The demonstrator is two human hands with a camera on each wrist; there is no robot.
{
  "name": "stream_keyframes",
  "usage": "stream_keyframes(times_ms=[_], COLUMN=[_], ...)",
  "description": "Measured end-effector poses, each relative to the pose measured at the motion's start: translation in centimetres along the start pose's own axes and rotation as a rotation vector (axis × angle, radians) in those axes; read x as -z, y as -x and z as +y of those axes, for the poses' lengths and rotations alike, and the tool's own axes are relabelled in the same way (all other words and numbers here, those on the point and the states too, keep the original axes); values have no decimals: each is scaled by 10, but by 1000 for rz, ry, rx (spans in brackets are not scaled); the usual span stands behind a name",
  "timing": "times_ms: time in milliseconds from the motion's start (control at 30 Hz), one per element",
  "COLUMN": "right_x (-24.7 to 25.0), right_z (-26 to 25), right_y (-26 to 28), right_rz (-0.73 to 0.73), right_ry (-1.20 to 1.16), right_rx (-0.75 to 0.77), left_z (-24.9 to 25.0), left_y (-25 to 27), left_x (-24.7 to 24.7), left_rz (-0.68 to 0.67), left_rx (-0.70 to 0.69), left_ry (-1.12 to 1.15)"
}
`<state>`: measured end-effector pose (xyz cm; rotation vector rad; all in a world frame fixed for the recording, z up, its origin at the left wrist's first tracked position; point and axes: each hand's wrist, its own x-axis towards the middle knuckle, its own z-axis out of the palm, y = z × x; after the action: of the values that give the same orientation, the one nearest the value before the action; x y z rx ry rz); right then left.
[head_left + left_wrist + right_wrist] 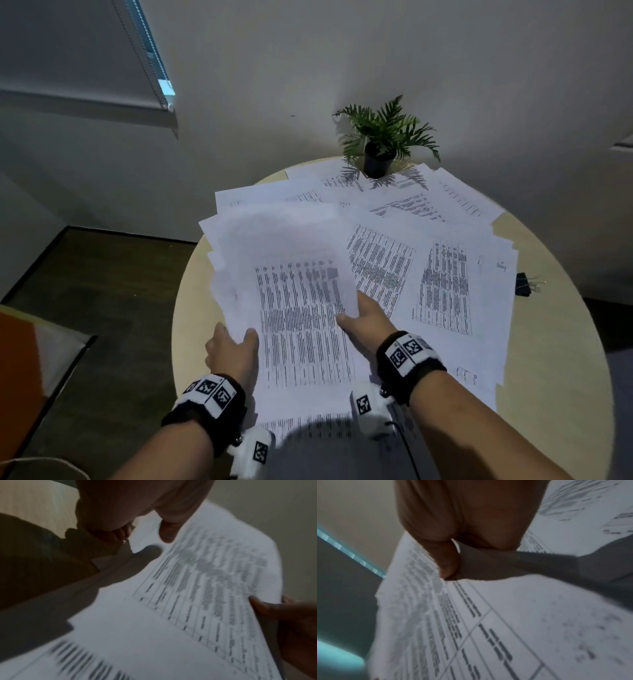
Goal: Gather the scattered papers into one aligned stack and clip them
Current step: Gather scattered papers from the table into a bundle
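Observation:
Both hands hold a loose bundle of printed sheets point(291, 291) raised over the near left part of the round table point(561, 308). My left hand point(236, 346) grips the bundle's left edge, thumb on top. At the bundle's right edge my right hand point(363, 315) pinches it, thumb on the top sheet. The sheets in the bundle are fanned and uneven at the far end. The left wrist view shows the bundle point(197, 588) with the left thumb point(168, 532) on it. In the right wrist view the thumb point(448, 561) presses the paper point(505, 628). More printed papers point(442, 274) lie scattered across the table.
A black binder clip point(523, 284) lies at the table's right side, beside the papers. A small potted plant point(380, 150) stands on papers at the far edge, near the wall. Dark floor lies to the left, and an orange and white object point(27, 370) sits at the lower left.

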<state>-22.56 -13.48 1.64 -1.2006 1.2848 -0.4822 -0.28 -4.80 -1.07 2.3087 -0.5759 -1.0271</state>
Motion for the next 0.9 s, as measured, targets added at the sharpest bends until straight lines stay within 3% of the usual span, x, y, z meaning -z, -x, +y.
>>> stream_keyframes(times_ms=[133,233,333,500,567,667,733,833,900], right_x=[24,31,37,52,50,41,33,25,29], right_z=[-23,-40,-52,-91,-110,-126,-123,-111,-99], right_y=[19,29,38,58,68,87,97,104,98], right_rz=[-53,28,254,429,549,690,756,748,719], right_ry=[-323,-407,-312,-248,-127,126,183,150,125], right_rx=[14,60,224,419,540,619,690,548,395], left_z=[19,39,57,98,104,104,108,114,109], left_y=[13,28,41,74,74,77,90,108,112], left_x=[16,22,33,51,51,45,42,40,41], left_rz=[-149,-213,-176,-85,-39,26,129,223,111], left_rx=[-145,-322,-476,-714,-746,-673,-787,-842,-811], left_ry=[339,312,330,433,427,347,266,415,509])
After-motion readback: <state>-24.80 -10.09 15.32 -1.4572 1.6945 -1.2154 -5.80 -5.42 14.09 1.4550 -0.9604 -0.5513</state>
